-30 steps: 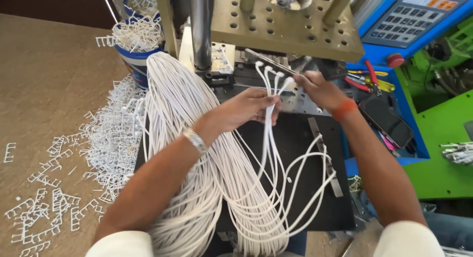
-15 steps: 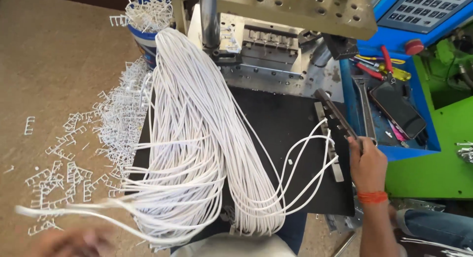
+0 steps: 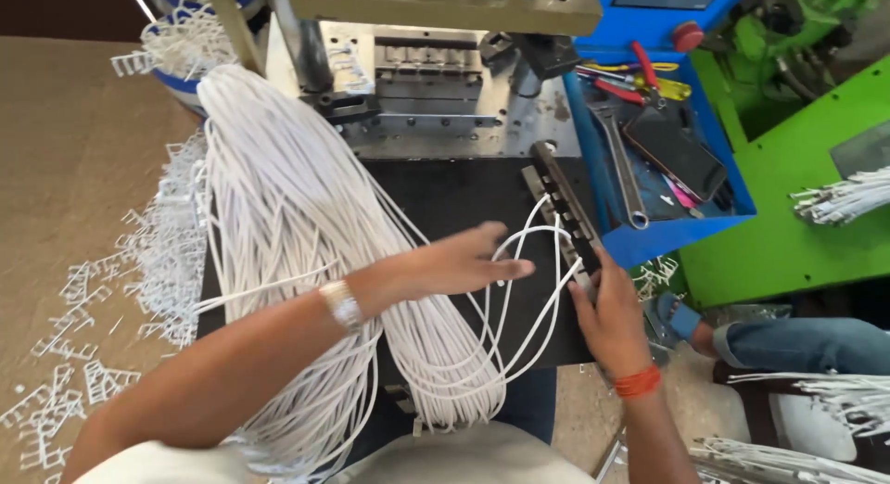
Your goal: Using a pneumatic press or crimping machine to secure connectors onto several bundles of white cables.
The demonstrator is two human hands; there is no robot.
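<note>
A thick bundle of white cables (image 3: 287, 224) lies draped over a black mat (image 3: 464, 201) in front of a metal press machine (image 3: 436, 85). My left hand (image 3: 459, 261) reaches across the bundle, fingers spread, touching a few looped cable ends (image 3: 528, 252). My right hand (image 3: 607, 308) grips the near end of a long dark metal fixture bar (image 3: 561, 210) that holds those cable ends. A watch sits on my left wrist and an orange band on my right wrist.
A blue tray (image 3: 667, 159) at the right holds a wrench, pliers, a screwdriver and a phone. Green machine housing (image 3: 788, 206) stands further right. White plastic scraps (image 3: 102, 299) litter the brown surface at left. Another person's leg in jeans (image 3: 797, 345) is at lower right.
My left hand came back into view and reached over the bundle to the cable ends. My right hand with the fixture bar shifted toward the mat's right edge.
</note>
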